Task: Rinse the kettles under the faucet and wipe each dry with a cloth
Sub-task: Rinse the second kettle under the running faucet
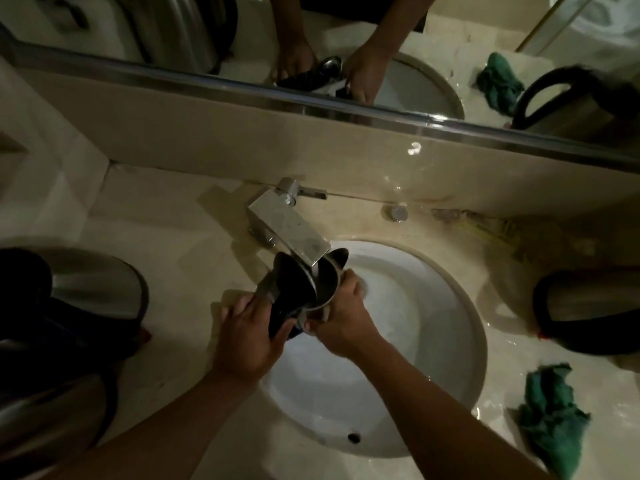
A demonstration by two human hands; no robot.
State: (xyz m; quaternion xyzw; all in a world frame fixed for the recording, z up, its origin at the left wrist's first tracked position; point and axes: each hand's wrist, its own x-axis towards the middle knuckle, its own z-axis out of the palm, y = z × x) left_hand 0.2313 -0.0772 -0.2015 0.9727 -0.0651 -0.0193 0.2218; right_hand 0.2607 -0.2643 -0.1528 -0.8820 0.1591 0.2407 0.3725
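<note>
Over the white oval sink basin (408,341) a steel kettle (323,289) with its black lid (294,285) swung open is held tilted, its mouth right under the spout of the square chrome faucet (291,233); the picture is too dim to tell whether water runs. The left hand (249,334) has its grip wrapped round the kettle's black handle, fingers curled over it from the left. The right hand (341,313) has its grip curled round the steel body from the right, thumb on the near side. The faucet spout overhangs the kettle's rim and hides part of the opening. On the beige stone tabletop (194,237), a second steel kettle (588,310) with a black handle lies to the right of the basin, well apart from the hands, and a crumpled green cloth (550,407) lies nearer the front edge, just below that kettle. To the left, more steel kettles (86,292) with black parts crowd the tabletop's edge, blurred and partly cut off. A small round chrome button (397,213) sits behind the basin near the backsplash. Above, a mirror (433,46) repeats the hands, the cloth and the right-hand kettle.
</note>
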